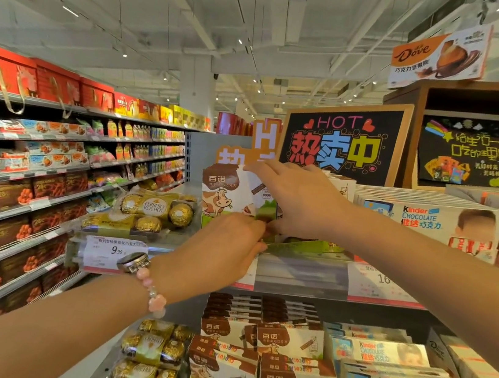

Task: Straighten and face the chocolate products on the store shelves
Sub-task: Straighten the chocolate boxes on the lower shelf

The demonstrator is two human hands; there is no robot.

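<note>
A person stands at a chocolate display, both hands on a cow-printed chocolate box (230, 195) at the front of the upper shelf (301, 269), between Ferrero Rocher packs (155, 207) and Kinder boxes (429, 220). The right hand (298, 195) reaches over the top, fingers curled round its upper edge. The left hand (227, 243) holds the lower edge, fingers curled under it. The box seems mid-straightening; next it likely needs squaring upright, label forward, flush with the shelf front.
</note>
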